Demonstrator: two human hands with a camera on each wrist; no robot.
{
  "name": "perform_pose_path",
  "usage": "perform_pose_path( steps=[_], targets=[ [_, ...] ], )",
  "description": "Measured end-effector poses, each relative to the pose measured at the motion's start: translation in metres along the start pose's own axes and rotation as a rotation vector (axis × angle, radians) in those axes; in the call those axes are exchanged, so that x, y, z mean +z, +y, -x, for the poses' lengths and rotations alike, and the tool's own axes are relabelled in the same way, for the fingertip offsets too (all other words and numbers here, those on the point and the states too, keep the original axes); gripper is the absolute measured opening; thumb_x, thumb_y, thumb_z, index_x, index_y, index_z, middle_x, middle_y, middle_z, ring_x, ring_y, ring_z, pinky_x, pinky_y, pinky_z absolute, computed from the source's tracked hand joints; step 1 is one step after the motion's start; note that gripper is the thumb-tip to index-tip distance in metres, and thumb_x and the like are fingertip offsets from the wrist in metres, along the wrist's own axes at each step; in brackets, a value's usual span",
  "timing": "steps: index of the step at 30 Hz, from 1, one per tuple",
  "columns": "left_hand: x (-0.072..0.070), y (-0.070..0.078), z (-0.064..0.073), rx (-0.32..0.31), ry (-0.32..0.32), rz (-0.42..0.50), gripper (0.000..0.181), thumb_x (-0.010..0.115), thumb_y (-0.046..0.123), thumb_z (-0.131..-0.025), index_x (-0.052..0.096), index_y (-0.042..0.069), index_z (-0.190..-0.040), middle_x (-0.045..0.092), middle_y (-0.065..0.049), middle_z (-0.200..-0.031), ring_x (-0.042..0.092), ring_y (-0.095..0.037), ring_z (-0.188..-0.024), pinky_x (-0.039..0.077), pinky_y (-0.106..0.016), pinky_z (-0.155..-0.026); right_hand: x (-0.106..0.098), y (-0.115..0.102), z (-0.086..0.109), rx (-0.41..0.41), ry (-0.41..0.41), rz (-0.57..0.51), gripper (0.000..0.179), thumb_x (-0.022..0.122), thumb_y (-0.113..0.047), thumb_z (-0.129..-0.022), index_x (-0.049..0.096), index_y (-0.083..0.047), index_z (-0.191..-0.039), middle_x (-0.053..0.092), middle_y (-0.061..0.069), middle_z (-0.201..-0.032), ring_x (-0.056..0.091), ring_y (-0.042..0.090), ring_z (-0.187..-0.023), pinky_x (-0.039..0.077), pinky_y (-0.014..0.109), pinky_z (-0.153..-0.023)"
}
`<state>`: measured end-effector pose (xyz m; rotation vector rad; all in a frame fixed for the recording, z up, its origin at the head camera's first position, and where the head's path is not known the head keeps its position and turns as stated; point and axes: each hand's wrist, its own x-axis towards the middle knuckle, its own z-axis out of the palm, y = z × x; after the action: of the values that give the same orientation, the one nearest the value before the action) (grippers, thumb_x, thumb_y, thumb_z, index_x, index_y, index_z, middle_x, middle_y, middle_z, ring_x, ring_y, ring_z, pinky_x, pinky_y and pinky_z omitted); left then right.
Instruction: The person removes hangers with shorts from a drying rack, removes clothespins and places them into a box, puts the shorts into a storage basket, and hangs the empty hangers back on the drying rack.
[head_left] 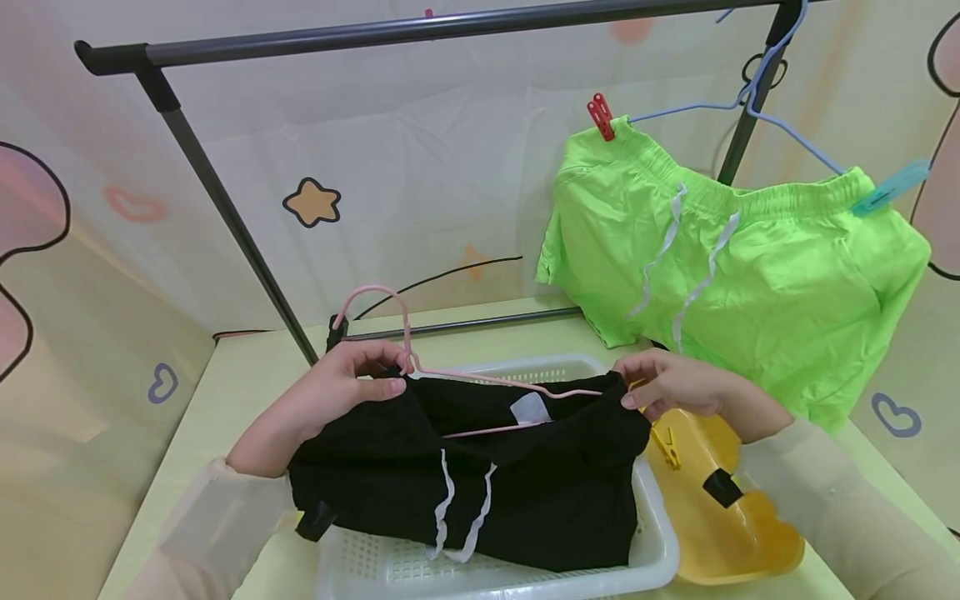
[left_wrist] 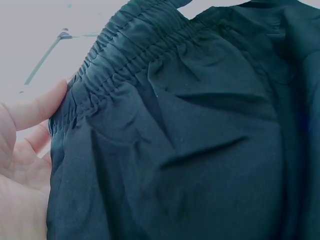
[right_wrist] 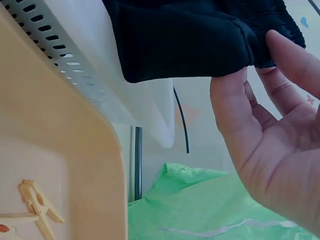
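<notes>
Black shorts (head_left: 555, 500) with white drawstrings hang between my two hands, over a white basket. My left hand (head_left: 348, 387) pinches the left end of the waistband beside the neck of a pink hanger (head_left: 487, 377). In the left wrist view, thumb and fingers of the left hand (left_wrist: 25, 135) grip the gathered elastic. The right end of the waistband is held by my right hand (head_left: 678, 387), whose thumb and fingers pinch the cloth in the right wrist view. The hanger's bar runs inside the waist opening, its lower parts partly hidden by the cloth; its hook points up.
Under the shorts stands the white basket (head_left: 660, 533). A yellow tray (head_left: 772, 542) with clothespins, one a yellow clothespin (head_left: 666, 447), sits right of it. Green shorts (head_left: 780, 283) hang from a blue hanger (head_left: 802, 142) on the dark rack (head_left: 450, 27), with red and blue clips.
</notes>
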<state>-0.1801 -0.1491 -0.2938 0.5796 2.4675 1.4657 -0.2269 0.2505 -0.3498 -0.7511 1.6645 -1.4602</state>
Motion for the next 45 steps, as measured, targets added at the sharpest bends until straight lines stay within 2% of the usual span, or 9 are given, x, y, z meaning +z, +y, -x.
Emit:
perform_pose_path(
  steps=[6, 14, 21, 23, 28, 33, 38, 42, 45],
  targets=[
    [0.001, -0.001, 0.001, 0.009, -0.01, 0.029, 0.019, 0.06, 0.005, -0.081, 0.057, -0.004, -0.098, 0.055, -0.006, -0.094, 0.047, -0.023, -0.087, 0.044, -0.027, -0.075, -0.003, 0.005, 0.001, 0.03, 0.021, -0.07, 0.017, 0.049, 0.0, -0.087, 0.057, -0.013, -0.093, 0.059, -0.006, -0.087, 0.058, 0.009, -0.076, 0.051, 0.028, -0.066],
    [-0.001, -0.001, 0.003, 0.021, -0.004, 0.044, 0.019, 0.058, 0.004, -0.082, 0.055, -0.006, -0.099, 0.054, -0.003, -0.093, 0.048, -0.02, -0.086, 0.044, -0.024, -0.074, -0.002, 0.013, 0.001, 0.048, 0.046, -0.107, 0.02, 0.049, 0.001, -0.086, 0.058, -0.015, -0.095, 0.06, -0.006, -0.088, 0.059, 0.008, -0.078, 0.051, 0.028, -0.067],
    [-0.003, 0.001, 0.004, 0.041, 0.0, 0.096, 0.025, 0.058, 0.007, -0.083, 0.053, -0.008, -0.103, 0.056, 0.0, -0.095, 0.048, -0.016, -0.089, 0.045, -0.022, -0.075, 0.005, 0.019, 0.001, 0.152, 0.163, -0.084, 0.017, 0.055, -0.003, -0.083, 0.051, -0.02, -0.086, 0.048, -0.007, -0.071, 0.053, 0.007, -0.068, 0.051, 0.028, -0.063],
    [-0.003, 0.002, 0.004, 0.041, 0.0, 0.099, 0.026, 0.059, 0.007, -0.083, 0.053, -0.008, -0.103, 0.056, 0.001, -0.095, 0.049, -0.015, -0.088, 0.045, -0.022, -0.075, 0.007, 0.021, -0.001, 0.169, 0.171, -0.087, 0.018, 0.056, -0.003, -0.083, 0.05, -0.02, -0.086, 0.05, -0.006, -0.073, 0.054, 0.008, -0.069, 0.051, 0.029, -0.063],
    [-0.001, 0.004, 0.004, 0.043, -0.001, 0.097, 0.024, 0.059, 0.006, -0.083, 0.053, -0.008, -0.101, 0.056, 0.007, -0.092, 0.049, -0.015, -0.088, 0.044, -0.022, -0.076, 0.008, 0.026, -0.004, 0.176, 0.134, -0.096, 0.016, 0.055, -0.002, -0.083, 0.054, -0.017, -0.09, 0.057, -0.006, -0.08, 0.056, 0.009, -0.069, 0.051, 0.027, -0.06],
    [0.002, 0.004, 0.002, 0.052, -0.001, 0.102, 0.022, 0.059, 0.004, -0.082, 0.054, -0.008, -0.1, 0.057, 0.011, -0.09, 0.05, -0.015, -0.086, 0.044, -0.023, -0.075, 0.007, 0.029, -0.004, 0.181, 0.104, -0.095, 0.012, 0.055, -0.004, -0.084, 0.056, -0.016, -0.089, 0.053, -0.005, -0.071, 0.055, 0.01, -0.064, 0.051, 0.026, -0.057],
    [0.006, 0.005, -0.001, 0.062, -0.008, 0.106, 0.021, 0.059, 0.003, -0.082, 0.055, -0.007, -0.1, 0.058, 0.003, -0.093, 0.049, -0.017, -0.087, 0.043, -0.024, -0.075, 0.006, 0.03, -0.003, 0.186, 0.102, -0.066, 0.006, 0.055, -0.008, -0.085, 0.052, -0.013, -0.084, 0.055, -0.003, -0.07, 0.056, 0.011, -0.062, 0.05, 0.024, -0.054],
    [0.01, 0.006, -0.003, 0.058, -0.014, 0.107, 0.02, 0.059, 0.003, -0.082, 0.056, -0.006, -0.1, 0.057, -0.004, -0.095, 0.048, -0.019, -0.086, 0.043, -0.025, -0.074, 0.006, 0.031, -0.001, 0.185, 0.091, -0.05, 0.009, 0.054, -0.009, -0.087, 0.047, -0.012, -0.081, 0.059, -0.001, -0.073, 0.059, 0.011, -0.062, 0.049, 0.023, -0.052],
    [0.013, 0.006, -0.005, 0.057, -0.016, 0.106, 0.02, 0.059, 0.003, -0.081, 0.056, -0.005, -0.099, 0.056, -0.007, -0.096, 0.047, -0.019, -0.085, 0.043, -0.026, -0.073, 0.006, 0.031, 0.0, 0.178, 0.086, -0.046, 0.006, 0.052, -0.008, -0.087, 0.049, -0.012, -0.084, 0.061, 0.0, -0.076, 0.06, 0.011, -0.062, 0.048, 0.023, -0.051]
  ],
)
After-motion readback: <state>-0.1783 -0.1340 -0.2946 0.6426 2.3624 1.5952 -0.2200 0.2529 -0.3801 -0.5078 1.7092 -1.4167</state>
